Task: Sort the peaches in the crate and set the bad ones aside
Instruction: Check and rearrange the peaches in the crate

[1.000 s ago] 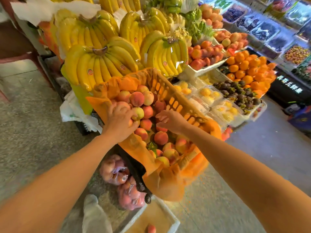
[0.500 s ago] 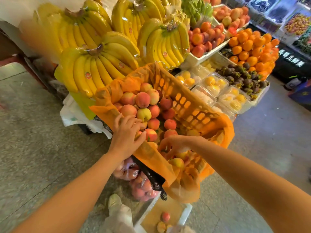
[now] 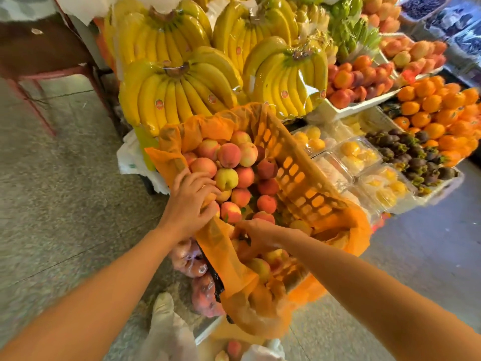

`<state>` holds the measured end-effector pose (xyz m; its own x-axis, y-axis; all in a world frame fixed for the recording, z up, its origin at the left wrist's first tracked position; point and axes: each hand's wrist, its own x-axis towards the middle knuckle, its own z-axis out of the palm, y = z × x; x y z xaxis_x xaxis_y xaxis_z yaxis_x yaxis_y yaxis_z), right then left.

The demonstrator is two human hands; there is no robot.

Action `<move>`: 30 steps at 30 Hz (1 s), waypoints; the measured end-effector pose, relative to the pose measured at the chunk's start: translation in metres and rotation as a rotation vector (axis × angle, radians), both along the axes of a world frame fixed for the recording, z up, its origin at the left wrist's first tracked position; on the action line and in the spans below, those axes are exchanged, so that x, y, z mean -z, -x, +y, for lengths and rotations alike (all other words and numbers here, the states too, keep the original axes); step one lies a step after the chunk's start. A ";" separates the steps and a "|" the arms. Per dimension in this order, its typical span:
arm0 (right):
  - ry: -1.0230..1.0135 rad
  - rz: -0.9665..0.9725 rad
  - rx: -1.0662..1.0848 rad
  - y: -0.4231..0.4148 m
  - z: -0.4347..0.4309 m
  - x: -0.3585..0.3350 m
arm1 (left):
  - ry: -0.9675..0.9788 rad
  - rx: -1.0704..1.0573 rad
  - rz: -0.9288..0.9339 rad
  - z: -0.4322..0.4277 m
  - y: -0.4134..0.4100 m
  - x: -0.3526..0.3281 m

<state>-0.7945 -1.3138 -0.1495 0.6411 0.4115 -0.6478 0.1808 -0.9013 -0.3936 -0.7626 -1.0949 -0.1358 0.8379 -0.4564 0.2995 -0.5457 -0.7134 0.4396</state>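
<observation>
An orange plastic crate [image 3: 302, 178] with an orange liner stands tilted in front of the bananas, full of red-yellow peaches [image 3: 229, 155]. My left hand [image 3: 190, 201] lies on the crate's left rim, its fingers curled over the liner edge and touching the peaches beside it. At the crate's near end my right hand [image 3: 256, 235] reaches in among the fruit. Its fingers curl downward round a peach that the hand mostly hides. Below the crate, a white box [image 3: 205, 334] on the floor has a few peaches [image 3: 234, 347] in it.
Wrapped banana bunches [image 3: 182, 100] rise just behind the crate. To the right are clear tubs of yellow fruit [image 3: 356, 155], mangosteens [image 3: 416, 157] and oranges [image 3: 437, 110]. Bagged peaches [image 3: 187, 256] lie under the crate. A red-legged stool [image 3: 39, 74] stands at the far left.
My right hand has moved from the middle of the crate down to its near end. My left hand has shifted from the peaches onto the left rim. The view has come closer.
</observation>
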 end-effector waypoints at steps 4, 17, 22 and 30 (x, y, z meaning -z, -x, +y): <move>-0.117 -0.196 0.156 -0.021 -0.022 -0.012 | 0.002 -0.028 -0.002 -0.001 0.001 -0.003; -0.391 -0.423 0.400 -0.040 0.010 0.023 | 0.035 -0.075 0.021 0.001 -0.001 0.002; -0.378 -0.448 0.336 -0.037 0.006 0.030 | 0.022 -0.075 0.014 0.002 -0.003 0.001; -0.470 -0.236 0.341 -0.042 -0.005 0.026 | 0.029 -0.119 0.019 0.004 -0.002 -0.003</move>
<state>-0.7527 -1.3189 -0.1750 0.8902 0.3655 -0.2721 0.0442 -0.6636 -0.7468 -0.7603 -1.0911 -0.1326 0.8914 -0.3443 0.2946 -0.4489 -0.7595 0.4708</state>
